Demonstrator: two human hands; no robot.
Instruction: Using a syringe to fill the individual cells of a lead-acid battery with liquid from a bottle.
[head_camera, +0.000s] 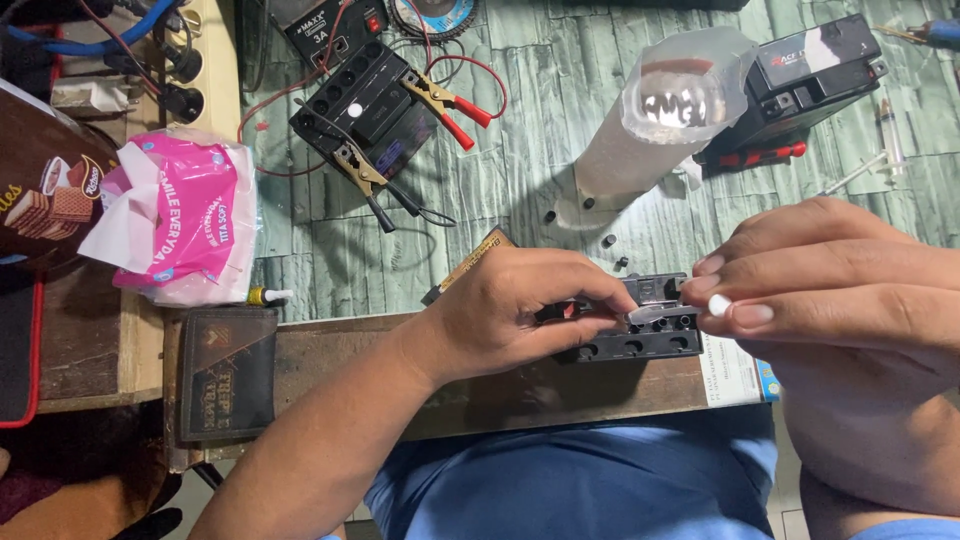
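Observation:
My left hand (515, 310) grips a small black battery (640, 335) with a row of round filler holes, lying at the table's near edge. My right hand (830, 275) is at the battery's right end, with a small white round piece (719, 305) pinched between thumb and fingers. A silvery strip (655, 312) lies across the battery top between the two hands.
A second black battery (375, 110) with red and black clamps (445, 100) sits at the back. A clear plastic bottle (660, 115), a third battery (810, 75), a syringe (890, 130), a pink tissue pack (185, 215) and a dark wallet (228, 372) lie around.

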